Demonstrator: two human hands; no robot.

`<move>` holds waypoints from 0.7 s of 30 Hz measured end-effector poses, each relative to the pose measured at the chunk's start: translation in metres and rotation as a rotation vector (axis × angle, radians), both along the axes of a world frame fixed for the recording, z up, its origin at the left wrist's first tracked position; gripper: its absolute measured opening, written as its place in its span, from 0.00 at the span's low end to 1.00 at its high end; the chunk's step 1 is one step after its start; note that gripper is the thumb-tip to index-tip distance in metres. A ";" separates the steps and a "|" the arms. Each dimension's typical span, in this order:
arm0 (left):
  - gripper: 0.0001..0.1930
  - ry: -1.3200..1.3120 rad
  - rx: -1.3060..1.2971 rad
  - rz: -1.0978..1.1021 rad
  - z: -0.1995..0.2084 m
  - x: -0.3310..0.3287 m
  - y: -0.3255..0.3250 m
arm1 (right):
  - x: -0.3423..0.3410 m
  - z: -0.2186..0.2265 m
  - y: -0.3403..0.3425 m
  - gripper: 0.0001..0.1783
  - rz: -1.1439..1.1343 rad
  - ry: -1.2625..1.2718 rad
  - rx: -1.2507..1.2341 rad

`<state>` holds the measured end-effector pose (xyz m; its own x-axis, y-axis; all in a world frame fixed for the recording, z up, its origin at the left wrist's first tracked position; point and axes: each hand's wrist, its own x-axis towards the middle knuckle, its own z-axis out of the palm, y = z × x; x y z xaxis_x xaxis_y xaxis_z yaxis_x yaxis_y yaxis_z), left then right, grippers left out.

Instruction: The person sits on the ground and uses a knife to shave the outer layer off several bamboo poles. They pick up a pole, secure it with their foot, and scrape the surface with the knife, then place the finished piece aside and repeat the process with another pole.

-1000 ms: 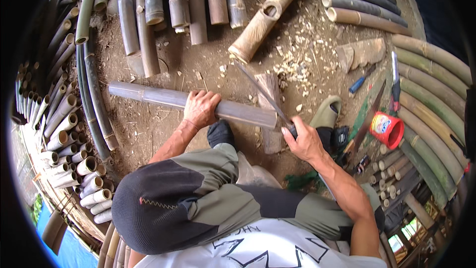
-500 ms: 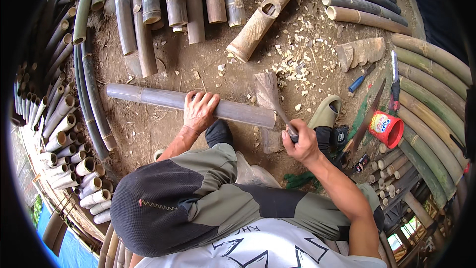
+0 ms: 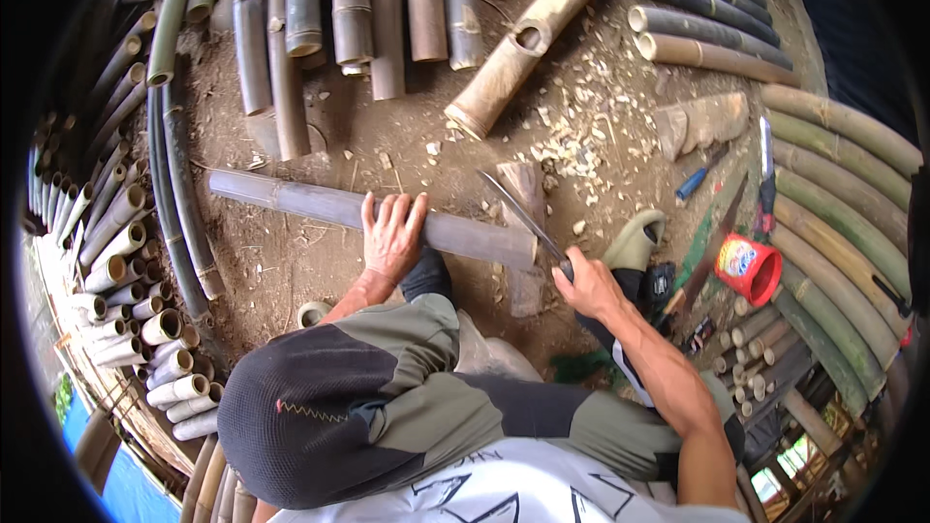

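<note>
A long grey-brown bamboo pole (image 3: 334,208) lies across the ground in front of me, its right end over a worn wooden block (image 3: 526,291). My left hand (image 3: 392,232) presses on the middle of the pole, fingers over its top and far side, the thumb hidden. My right hand (image 3: 591,284) is closed round the dark handle of a machete (image 3: 518,208). Its blade slants up and left, above the block and the pole's right end; whether it touches either I cannot tell. My dark-socked left foot (image 3: 426,274) is close beside the pole.
Pale chips (image 3: 572,150) litter the dirt. A thick bamboo length with a hole (image 3: 484,87) lies beyond. At right are a red bucket (image 3: 748,269), a saw (image 3: 712,247), a blue-handled tool (image 3: 692,184) and green bamboo poles (image 3: 843,194). Cut bamboo tubes (image 3: 179,368) are stacked at left.
The machete has turned from showing its broad face to a narrow slanting profile. My right hand has shifted slightly; my left hand stays on the bamboo pole.
</note>
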<state>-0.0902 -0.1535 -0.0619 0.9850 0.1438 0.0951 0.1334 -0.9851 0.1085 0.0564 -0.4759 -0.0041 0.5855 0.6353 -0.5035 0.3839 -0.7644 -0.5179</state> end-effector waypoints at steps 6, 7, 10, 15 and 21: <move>0.38 0.652 -0.271 -0.256 0.034 0.049 0.051 | -0.002 0.019 0.009 0.18 -0.081 -0.026 0.115; 0.36 0.687 -0.285 -0.246 0.032 0.057 0.057 | -0.002 0.030 0.017 0.19 -0.098 -0.046 0.182; 0.32 0.762 -0.348 -0.232 0.023 0.055 0.053 | -0.015 0.067 0.041 0.20 -0.128 -0.126 0.425; 0.32 0.842 -0.321 -0.205 0.021 0.059 0.050 | -0.014 0.004 0.000 0.17 0.101 -0.208 -0.035; 0.26 0.715 -0.359 -0.161 0.011 0.037 0.049 | -0.012 0.072 0.049 0.17 -0.066 -0.164 0.483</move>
<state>-0.0534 -0.1048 -0.0505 0.8014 -0.1024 -0.5893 0.1500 -0.9194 0.3637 0.0448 -0.4266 0.0681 0.6793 0.7314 -0.0600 0.4487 -0.4786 -0.7547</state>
